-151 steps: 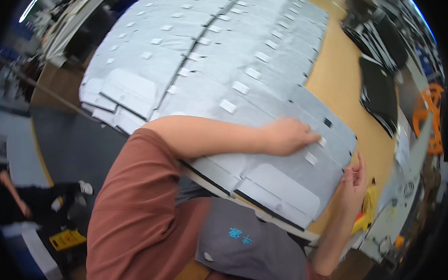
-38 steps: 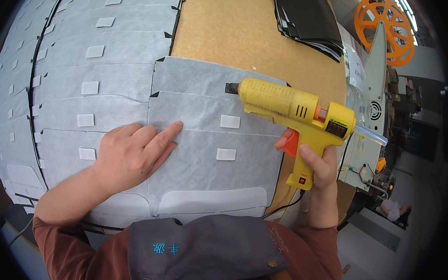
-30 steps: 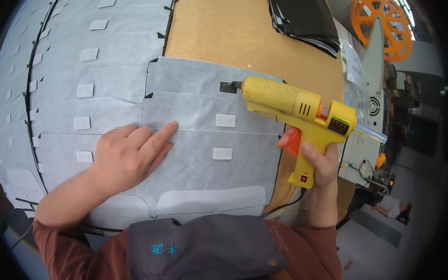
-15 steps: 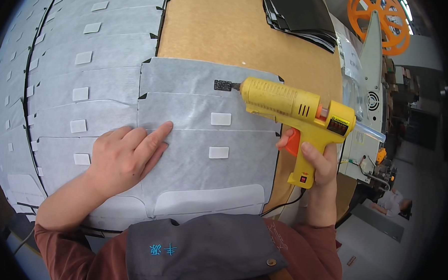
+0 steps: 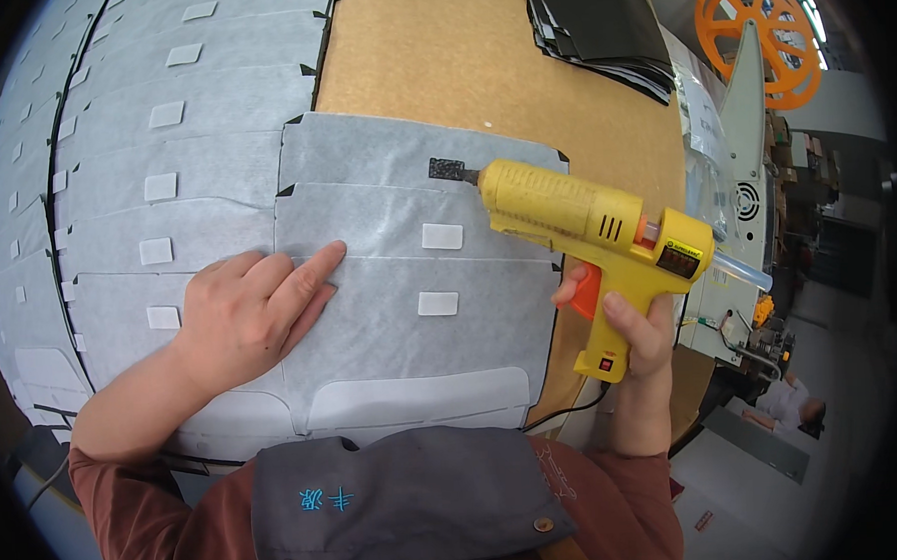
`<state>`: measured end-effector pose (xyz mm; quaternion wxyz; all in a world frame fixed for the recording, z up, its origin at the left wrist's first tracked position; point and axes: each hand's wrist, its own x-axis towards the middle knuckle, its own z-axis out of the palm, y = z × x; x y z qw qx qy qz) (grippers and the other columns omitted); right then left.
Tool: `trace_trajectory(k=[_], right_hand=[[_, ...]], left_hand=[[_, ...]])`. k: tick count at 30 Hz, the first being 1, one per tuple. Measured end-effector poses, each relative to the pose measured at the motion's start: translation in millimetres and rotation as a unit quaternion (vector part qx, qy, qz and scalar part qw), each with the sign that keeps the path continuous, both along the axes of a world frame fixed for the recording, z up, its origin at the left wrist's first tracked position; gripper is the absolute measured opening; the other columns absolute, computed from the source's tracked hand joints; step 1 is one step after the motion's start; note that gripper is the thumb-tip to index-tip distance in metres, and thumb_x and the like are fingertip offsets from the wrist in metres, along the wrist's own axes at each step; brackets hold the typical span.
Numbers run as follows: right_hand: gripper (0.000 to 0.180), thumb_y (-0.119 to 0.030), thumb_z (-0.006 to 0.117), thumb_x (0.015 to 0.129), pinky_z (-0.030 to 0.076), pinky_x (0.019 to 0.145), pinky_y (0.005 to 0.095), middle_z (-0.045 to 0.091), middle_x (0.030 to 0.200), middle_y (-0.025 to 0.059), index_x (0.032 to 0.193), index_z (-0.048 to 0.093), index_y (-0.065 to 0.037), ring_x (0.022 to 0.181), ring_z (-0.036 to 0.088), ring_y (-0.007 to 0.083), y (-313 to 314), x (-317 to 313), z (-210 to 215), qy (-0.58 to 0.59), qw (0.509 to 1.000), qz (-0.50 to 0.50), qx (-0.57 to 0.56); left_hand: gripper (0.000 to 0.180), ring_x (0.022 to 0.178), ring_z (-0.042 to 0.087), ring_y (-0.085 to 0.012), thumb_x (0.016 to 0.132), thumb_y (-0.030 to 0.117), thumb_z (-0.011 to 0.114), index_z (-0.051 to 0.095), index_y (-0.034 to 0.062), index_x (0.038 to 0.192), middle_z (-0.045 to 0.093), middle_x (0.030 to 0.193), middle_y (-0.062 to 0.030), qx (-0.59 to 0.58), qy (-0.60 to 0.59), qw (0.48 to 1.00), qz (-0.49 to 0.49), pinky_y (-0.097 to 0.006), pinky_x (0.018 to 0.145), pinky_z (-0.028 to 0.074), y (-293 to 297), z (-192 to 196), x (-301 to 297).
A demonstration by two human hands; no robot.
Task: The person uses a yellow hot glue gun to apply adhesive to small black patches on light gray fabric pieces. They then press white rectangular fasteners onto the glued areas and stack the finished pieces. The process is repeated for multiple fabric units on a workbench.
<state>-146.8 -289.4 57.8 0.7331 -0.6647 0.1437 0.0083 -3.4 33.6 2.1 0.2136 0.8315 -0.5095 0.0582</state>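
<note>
The right hand (image 5: 636, 337) grips a yellow hot-glue gun (image 5: 591, 219), nozzle at the dark patch (image 5: 447, 168). The left hand (image 5: 245, 314) lies flat and open on the grey fabric piece (image 5: 389, 283). Lingering could leave excess glue.

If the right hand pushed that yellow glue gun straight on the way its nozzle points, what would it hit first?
Probably the small black patch on the topmost grey fabric sheet: the glue gun in the right hand has its tip right at it, though whether they touch is unclear.

We see small white rectangular labels (image 5: 443, 236) dotted over the grey sheets (image 5: 363, 164), one per sheet, and a dark rectangular label (image 5: 679, 260) with a yellow-green strip on the yellow glue gun (image 5: 586, 214).
</note>
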Motion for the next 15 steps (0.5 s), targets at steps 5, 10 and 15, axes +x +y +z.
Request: trace_trajectory(k=[5, 10, 15], right_hand=[[0.047, -0.009, 0.059, 0.087, 0.052, 0.083, 0.0393, 0.062, 0.104, 0.0195, 0.129, 0.046, 0.006, 0.094, 0.064, 0.0266, 6.2, 11.2, 1.4, 0.002, 1.000, 0.009, -0.002], [0.046, -0.010, 0.060, 0.087, 0.051, 0.084, 0.0380, 0.063, 0.104, 0.0189, 0.129, 0.046, 0.006, 0.095, 0.064, 0.0255, 8.6, 16.6, 0.8, 0.014, 1.000, 0.017, 0.000], [0.047, -0.009, 0.059, 0.087, 0.052, 0.085, 0.0380, 0.063, 0.104, 0.0188, 0.129, 0.046, 0.006, 0.095, 0.064, 0.0256, 6.5, 14.4, -2.4, 0.007, 0.999, 0.039, -0.002]], left_hand=[[0.045, 0.052, 0.046, -0.0145, 0.075, 0.014, 0.077, 0.066, 0.0101, 0.119, 0.044, 0.063, 0.0011, 0.005, -0.012, 1.000, 0.004, -0.029, 0.045, 0.037, 0.0, 1.2, 0.1], [0.039, 0.053, 0.048, -0.0129, 0.077, 0.017, 0.075, 0.066, 0.0112, 0.115, 0.045, 0.064, 0.0019, 0.012, -0.022, 1.000, 0.007, -0.028, 0.045, 0.039, -1.1, 2.8, 0.9], [0.040, 0.053, 0.048, -0.0124, 0.077, 0.017, 0.075, 0.066, 0.0114, 0.116, 0.045, 0.064, 0.0021, 0.019, -0.021, 1.000, 0.005, -0.028, 0.045, 0.039, -0.6, 3.4, 0.9]])
